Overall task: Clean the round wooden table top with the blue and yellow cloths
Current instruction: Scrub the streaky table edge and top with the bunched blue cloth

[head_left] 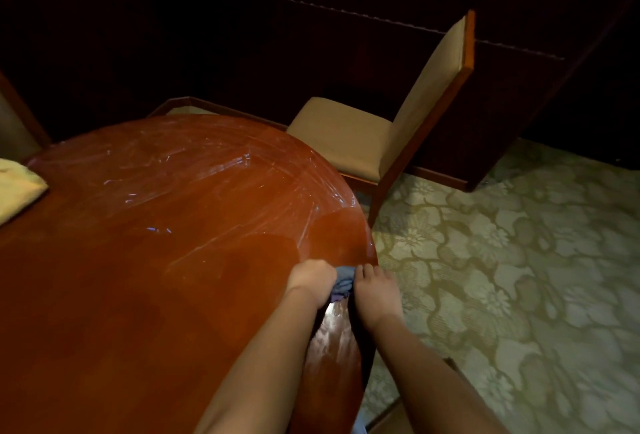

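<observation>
1. The blue cloth (343, 282) is bunched into a small wad at the right edge of the round wooden table top (156, 243); its long axis runs from the table rim back toward the person.
2. The left hand (311, 279) grips the cloth's left side with curled fingers; the right hand (375, 290) presses against its right side, fingers bent over it, so the cloth sits squeezed between both hands.
3. The yellow cloth (17, 188) lies folded at the far left edge of the table, well apart from the hands.
4. Wet streaks shine across the far half of the table.
5. A padded chair (349, 137) stands just beyond the table's right rim on the patterned carpet (519, 260).
</observation>
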`<control>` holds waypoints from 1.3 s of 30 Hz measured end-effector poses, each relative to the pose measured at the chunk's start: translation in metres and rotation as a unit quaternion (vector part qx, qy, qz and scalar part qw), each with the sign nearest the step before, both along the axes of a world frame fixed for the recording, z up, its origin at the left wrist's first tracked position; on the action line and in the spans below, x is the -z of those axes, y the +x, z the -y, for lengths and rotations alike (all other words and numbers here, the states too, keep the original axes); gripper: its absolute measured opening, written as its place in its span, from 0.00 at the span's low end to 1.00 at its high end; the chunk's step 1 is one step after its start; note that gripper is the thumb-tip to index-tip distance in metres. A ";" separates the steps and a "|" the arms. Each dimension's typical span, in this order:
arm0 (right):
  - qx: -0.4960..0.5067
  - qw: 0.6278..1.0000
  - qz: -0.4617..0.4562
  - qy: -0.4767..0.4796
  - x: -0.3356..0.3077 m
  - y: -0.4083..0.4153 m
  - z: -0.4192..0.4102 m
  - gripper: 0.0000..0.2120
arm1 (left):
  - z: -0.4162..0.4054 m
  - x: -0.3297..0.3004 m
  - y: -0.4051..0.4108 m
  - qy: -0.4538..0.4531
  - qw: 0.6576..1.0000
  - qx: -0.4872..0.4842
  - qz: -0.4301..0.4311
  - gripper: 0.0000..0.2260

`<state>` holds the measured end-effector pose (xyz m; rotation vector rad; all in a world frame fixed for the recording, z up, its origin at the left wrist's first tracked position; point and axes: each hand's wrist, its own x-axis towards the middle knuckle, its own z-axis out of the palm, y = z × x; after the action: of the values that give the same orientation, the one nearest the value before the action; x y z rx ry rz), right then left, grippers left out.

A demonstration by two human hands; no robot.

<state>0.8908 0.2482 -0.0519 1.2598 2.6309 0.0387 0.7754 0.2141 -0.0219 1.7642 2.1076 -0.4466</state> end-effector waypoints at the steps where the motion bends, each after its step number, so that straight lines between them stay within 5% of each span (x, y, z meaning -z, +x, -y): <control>1: -0.009 1.000 -0.012 0.010 0.004 -0.002 -0.007 0.12 | -0.008 0.000 -0.002 0.003 1.000 0.000 -0.001 0.14; 4: -0.002 1.000 -0.023 0.006 0.012 -0.007 -0.030 0.06 | -0.035 0.002 -0.010 0.010 1.000 0.012 -0.008 0.13; 17: -0.057 0.996 -0.004 0.075 0.019 -0.063 -0.140 0.16 | -0.127 0.007 -0.058 0.018 0.999 -0.027 -0.040 0.12; 25: -0.037 0.995 -0.004 0.097 0.014 -0.053 -0.120 0.18 | -0.113 0.007 -0.053 0.035 0.998 -0.019 -0.046 0.13; 39: -0.018 1.000 0.000 -0.015 0.005 0.023 -0.007 0.14 | -0.005 0.005 0.005 0.021 1.000 0.008 0.000 0.13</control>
<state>0.9141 0.2553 -0.0570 1.2015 2.6444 0.0056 0.7808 0.2196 -0.0268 1.8044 2.1198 -0.4089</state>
